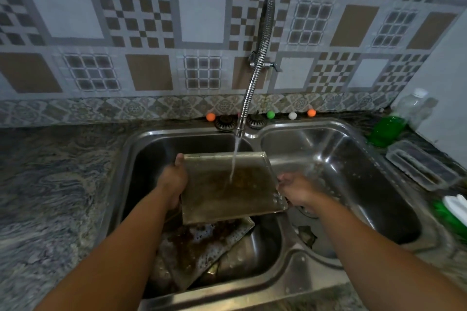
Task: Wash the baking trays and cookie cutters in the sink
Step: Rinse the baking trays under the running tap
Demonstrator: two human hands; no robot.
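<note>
Both my hands grip one stained rectangular metal baking tray point(227, 184): my left hand point(173, 180) clasps its left edge, thumb up along the rim, and my right hand point(294, 188) holds its right edge, how its fingers curl blurred. Beneath the grip lies a steel double-bowl sink point(278, 283); I hold the tray tilted above the left bowl. Under it rests a second, greasy tray point(202, 245). Above, one flexible chrome faucet point(257, 68) pours water onto the held tray. Behind stand four small balls: two orange point(210, 116), one green point(270, 114), one white point(292, 115). Both forearms reach forward.
</note>
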